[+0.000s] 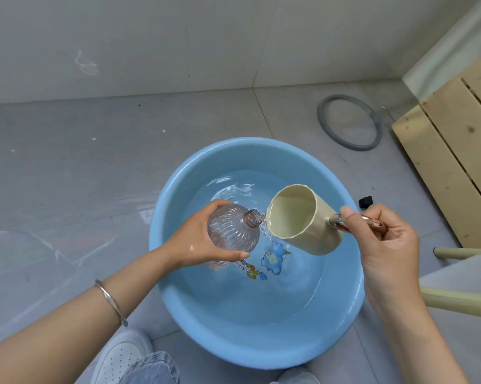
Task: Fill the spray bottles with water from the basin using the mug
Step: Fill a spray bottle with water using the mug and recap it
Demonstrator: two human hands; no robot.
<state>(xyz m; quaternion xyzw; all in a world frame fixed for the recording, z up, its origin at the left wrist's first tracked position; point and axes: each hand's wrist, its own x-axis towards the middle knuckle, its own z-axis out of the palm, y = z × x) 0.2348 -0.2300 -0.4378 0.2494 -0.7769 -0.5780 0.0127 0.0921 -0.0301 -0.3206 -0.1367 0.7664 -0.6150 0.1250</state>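
Over the blue basin (233, 345), the left hand (195, 239) wraps the ribbed spray bottle (231, 231), which is tilted with its open neck pointing right. The right hand (386, 245) grips the cream mug (303, 220) by its handle and tips it leftward, lip just beside that neck.

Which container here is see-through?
The ribbed bottle gripped by the left hand; the cream mug and blue basin are opaque.

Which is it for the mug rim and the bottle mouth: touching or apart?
Apart. The head view shows a thin strip of the basin between the mug rim and the bottle mouth.
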